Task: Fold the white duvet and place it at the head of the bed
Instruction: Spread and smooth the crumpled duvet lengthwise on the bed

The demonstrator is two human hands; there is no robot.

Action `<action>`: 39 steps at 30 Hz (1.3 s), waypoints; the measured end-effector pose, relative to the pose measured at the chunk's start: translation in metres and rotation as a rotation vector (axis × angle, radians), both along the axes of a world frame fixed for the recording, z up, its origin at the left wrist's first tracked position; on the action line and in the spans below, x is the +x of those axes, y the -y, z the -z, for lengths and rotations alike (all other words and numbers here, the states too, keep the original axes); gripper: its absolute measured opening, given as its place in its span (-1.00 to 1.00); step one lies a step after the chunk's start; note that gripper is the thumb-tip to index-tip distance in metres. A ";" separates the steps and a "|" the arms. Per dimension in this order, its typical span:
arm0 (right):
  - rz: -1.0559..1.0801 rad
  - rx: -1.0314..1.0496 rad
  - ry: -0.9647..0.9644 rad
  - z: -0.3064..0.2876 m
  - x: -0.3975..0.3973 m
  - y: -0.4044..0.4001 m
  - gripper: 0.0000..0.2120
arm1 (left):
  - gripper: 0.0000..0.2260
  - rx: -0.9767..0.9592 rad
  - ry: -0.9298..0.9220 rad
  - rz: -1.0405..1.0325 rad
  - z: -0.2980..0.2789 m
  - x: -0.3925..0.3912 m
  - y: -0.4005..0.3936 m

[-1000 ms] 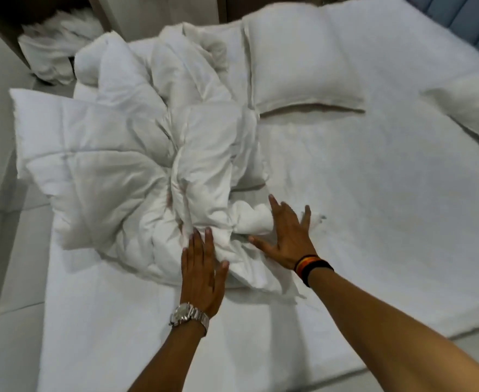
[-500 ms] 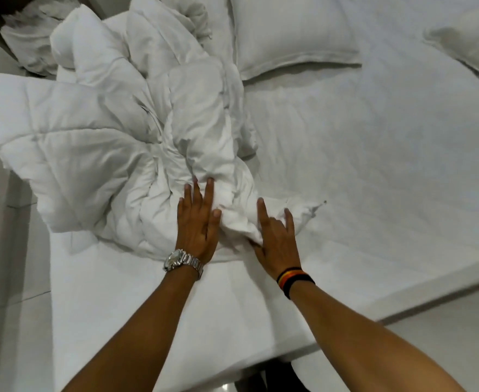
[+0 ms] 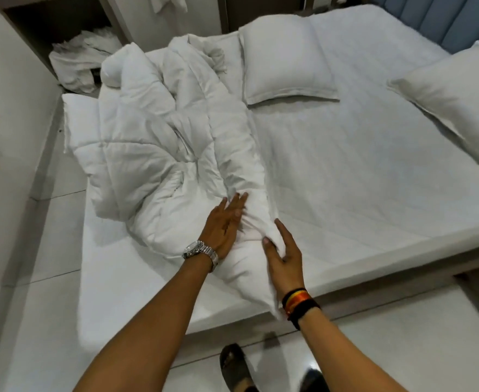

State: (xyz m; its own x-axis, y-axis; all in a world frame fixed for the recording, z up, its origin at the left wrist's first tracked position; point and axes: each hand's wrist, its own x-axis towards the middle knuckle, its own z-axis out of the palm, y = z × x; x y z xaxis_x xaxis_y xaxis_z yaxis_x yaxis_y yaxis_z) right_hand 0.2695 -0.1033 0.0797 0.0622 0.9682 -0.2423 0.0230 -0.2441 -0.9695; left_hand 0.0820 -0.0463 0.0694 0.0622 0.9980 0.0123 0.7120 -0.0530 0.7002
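Note:
The white duvet (image 3: 147, 154) lies crumpled in a heap on the left side of the bed (image 3: 360, 171), with one corner pulled down over the near edge. My left hand (image 3: 224, 224), with a silver watch on the wrist, rests flat with fingers spread on the duvet's near end. My right hand (image 3: 282, 250), with dark bands on the wrist, pinches a fold of that same end between thumb and fingers. The blue headboard (image 3: 442, 21) stands at the far right.
Two white pillows lie on the mattress, one pillow (image 3: 283, 60) at the back centre and another pillow (image 3: 456, 100) at the right. A pile of white linen (image 3: 82, 60) sits on the floor at the back left. My sandalled foot (image 3: 235, 366) is on the tiled floor.
The duvet's near corner has been drawn toward me over the bed edge. My right hand went from lying flat to pinching the fabric. My view has pulled back and lifted.

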 end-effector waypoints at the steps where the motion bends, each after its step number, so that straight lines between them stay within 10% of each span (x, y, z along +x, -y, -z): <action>1: 0.012 -0.019 -0.014 -0.004 0.011 0.012 -0.52 | -0.52 -0.011 -0.011 0.019 0.000 0.010 0.011; 11: 0.078 -0.262 0.077 0.066 0.158 0.146 -0.58 | -0.44 -0.281 -0.270 0.205 0.066 0.175 0.139; 18: -0.063 -0.335 0.591 0.096 0.148 0.137 -0.31 | -0.35 -0.155 -0.260 -0.158 0.078 0.102 0.231; 26: -0.510 0.405 0.805 0.066 -0.011 0.113 -0.25 | -0.05 -0.001 -0.047 -0.934 0.101 -0.083 0.292; 39: -0.539 0.350 0.885 0.099 -0.208 -0.011 -0.30 | -0.18 0.250 -0.101 -0.305 0.096 -0.218 0.101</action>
